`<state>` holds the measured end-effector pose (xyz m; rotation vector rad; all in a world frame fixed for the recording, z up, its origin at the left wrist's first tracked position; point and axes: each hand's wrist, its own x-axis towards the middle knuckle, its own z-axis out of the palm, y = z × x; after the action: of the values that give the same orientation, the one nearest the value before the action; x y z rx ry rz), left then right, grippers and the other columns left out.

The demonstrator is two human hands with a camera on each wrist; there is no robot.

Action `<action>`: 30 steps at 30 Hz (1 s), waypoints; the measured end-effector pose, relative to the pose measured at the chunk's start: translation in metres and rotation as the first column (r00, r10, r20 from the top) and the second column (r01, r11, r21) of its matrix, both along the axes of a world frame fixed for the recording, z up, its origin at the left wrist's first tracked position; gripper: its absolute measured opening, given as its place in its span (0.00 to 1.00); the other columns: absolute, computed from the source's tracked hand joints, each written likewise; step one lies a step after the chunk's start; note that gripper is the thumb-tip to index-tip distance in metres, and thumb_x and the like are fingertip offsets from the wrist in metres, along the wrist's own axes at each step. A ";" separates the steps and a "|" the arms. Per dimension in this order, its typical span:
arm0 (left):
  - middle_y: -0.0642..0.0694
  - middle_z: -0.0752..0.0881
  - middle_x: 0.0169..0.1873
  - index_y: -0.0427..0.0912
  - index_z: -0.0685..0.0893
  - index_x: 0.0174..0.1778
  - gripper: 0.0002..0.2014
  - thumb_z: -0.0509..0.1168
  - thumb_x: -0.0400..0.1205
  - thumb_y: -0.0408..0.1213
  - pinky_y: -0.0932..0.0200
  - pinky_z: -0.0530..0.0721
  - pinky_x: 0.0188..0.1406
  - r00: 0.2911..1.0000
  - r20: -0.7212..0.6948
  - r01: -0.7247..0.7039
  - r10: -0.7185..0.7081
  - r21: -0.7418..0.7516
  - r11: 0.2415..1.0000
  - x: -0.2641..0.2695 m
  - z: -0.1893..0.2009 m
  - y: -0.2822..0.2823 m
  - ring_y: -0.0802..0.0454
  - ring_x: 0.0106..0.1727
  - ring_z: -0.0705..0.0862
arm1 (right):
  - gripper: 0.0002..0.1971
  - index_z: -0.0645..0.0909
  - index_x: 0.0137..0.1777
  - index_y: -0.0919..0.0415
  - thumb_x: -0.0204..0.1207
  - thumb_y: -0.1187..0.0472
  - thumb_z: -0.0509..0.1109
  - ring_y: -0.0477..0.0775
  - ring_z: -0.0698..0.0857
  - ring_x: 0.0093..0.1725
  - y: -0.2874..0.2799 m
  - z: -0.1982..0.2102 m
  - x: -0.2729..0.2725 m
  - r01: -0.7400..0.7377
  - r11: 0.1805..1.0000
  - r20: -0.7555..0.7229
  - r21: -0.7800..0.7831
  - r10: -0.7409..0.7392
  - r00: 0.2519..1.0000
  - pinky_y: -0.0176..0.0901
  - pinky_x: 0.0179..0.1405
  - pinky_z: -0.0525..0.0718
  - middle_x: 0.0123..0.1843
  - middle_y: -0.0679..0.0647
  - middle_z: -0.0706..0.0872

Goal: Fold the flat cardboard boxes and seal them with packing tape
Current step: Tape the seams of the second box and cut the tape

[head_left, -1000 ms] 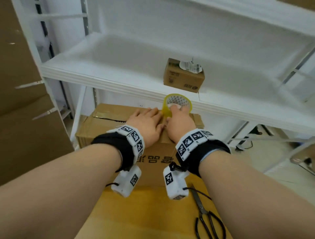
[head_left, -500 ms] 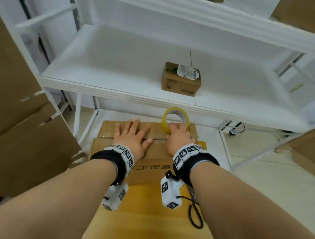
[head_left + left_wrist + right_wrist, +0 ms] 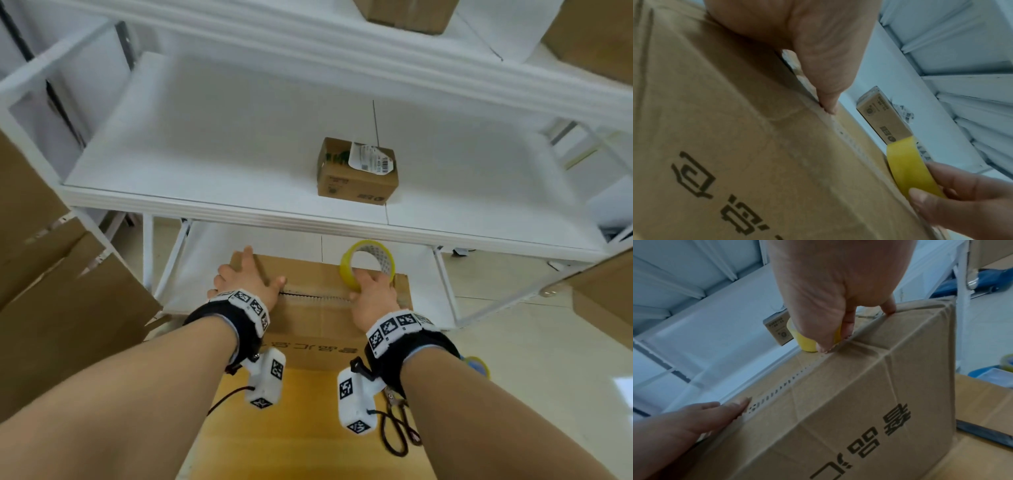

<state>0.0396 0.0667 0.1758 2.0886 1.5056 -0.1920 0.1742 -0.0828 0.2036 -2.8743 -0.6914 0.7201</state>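
Nearest the person, a pair of black-handled scissors (image 3: 397, 435) lies on the yellow-brown tabletop (image 3: 301, 428), just right of the right forearm. Beyond it stands the brown corrugated cardboard box (image 3: 318, 329) with dark printed characters on its near face, its top flaps folded shut along a centre seam. The left hand (image 3: 245, 279) lies flat on the left part of the box top with fingers straight and spread, the thumb (image 3: 830, 104) pressing at the seam; it holds nothing. The right hand (image 3: 371, 291) sits at the right end of the same seam, its fingers and thumb curled around the lower rim of the yellow roll of packing tape (image 3: 368, 263), which stands on edge on the box top near the far right corner. In the right wrist view a fingertip (image 3: 889, 310) also touches the box's far edge. Farther off, a white metal shelf (image 3: 239, 171) spans the view, and on it rests a small brown carton with a white barcode label (image 3: 358, 171). Large flat cardboard sheets (image 3: 51, 291) lean at the left.
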 end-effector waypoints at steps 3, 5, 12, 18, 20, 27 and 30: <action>0.35 0.61 0.77 0.62 0.45 0.83 0.43 0.65 0.77 0.57 0.38 0.68 0.73 0.999 0.035 -0.019 0.021 -0.051 0.999 -0.008 0.005 0.004 0.33 0.76 0.63 | 0.29 0.62 0.81 0.41 0.84 0.65 0.60 0.66 0.68 0.75 0.002 0.001 0.001 -0.013 1.000 -0.029 -0.008 0.013 1.000 0.74 0.74 0.69 0.80 0.58 0.59; 0.40 0.60 0.79 0.65 0.45 0.82 0.44 0.66 0.76 0.51 0.39 0.67 0.72 0.999 0.019 -0.029 0.031 -0.093 0.995 -0.017 0.007 0.011 0.34 0.76 0.62 | 0.31 0.63 0.81 0.41 0.82 0.67 0.61 0.66 0.69 0.74 0.003 0.001 0.001 -0.016 1.000 -0.043 -0.005 0.016 0.999 0.74 0.74 0.69 0.81 0.58 0.58; 0.34 0.72 0.71 0.54 0.43 0.84 0.51 0.73 0.75 0.49 0.44 0.79 0.64 0.958 0.111 -0.239 0.263 -0.193 0.952 -0.016 0.002 0.001 0.34 0.64 0.79 | 0.36 0.61 0.81 0.41 0.78 0.72 0.59 0.66 0.66 0.77 0.004 -0.002 0.010 -0.054 0.999 -0.081 -0.006 0.053 0.995 0.76 0.75 0.65 0.82 0.58 0.56; 0.35 0.71 0.70 0.56 0.42 0.84 0.53 0.75 0.73 0.48 0.41 0.77 0.66 0.947 0.180 -0.228 0.266 -0.209 0.951 -0.017 0.001 0.003 0.34 0.66 0.78 | 0.39 0.62 0.82 0.40 0.77 0.76 0.57 0.66 0.59 0.82 0.006 0.009 -0.006 0.026 0.998 -0.060 -0.048 -0.029 0.998 0.82 0.77 0.51 0.86 0.55 0.52; 0.35 0.71 0.71 0.55 0.43 0.84 0.53 0.76 0.72 0.47 0.41 0.77 0.67 0.932 0.228 -0.230 0.281 -0.225 0.947 -0.017 0.004 0.003 0.33 0.66 0.78 | 0.36 0.65 0.81 0.40 0.79 0.74 0.58 0.66 0.58 0.83 0.007 0.009 -0.011 0.087 0.996 -0.070 -0.014 -0.088 0.994 0.81 0.79 0.49 0.86 0.54 0.53; 0.36 0.73 0.68 0.51 0.51 0.82 0.50 0.76 0.70 0.50 0.39 0.79 0.64 0.940 0.259 -0.167 0.221 -0.214 0.962 -0.019 0.002 0.008 0.33 0.63 0.79 | 0.28 0.70 0.77 0.39 0.83 0.68 0.57 0.66 0.60 0.80 0.012 0.007 -0.032 0.184 0.975 -0.030 0.124 -0.182 0.983 0.69 0.79 0.58 0.84 0.54 0.59; 0.37 0.76 0.64 0.51 0.59 0.78 0.43 0.76 0.71 0.49 0.41 0.82 0.61 0.931 0.296 -0.150 0.212 -0.217 0.965 -0.021 0.001 0.009 0.35 0.59 0.81 | 0.18 0.78 0.70 0.43 0.85 0.61 0.61 0.65 0.70 0.75 0.023 0.000 -0.042 0.160 0.932 -0.029 0.325 -0.159 0.987 0.61 0.74 0.68 0.78 0.55 0.71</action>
<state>0.0183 0.0761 0.1770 1.7218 1.4123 0.0670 0.1323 -0.0594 0.2032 -2.5869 -0.5117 0.5293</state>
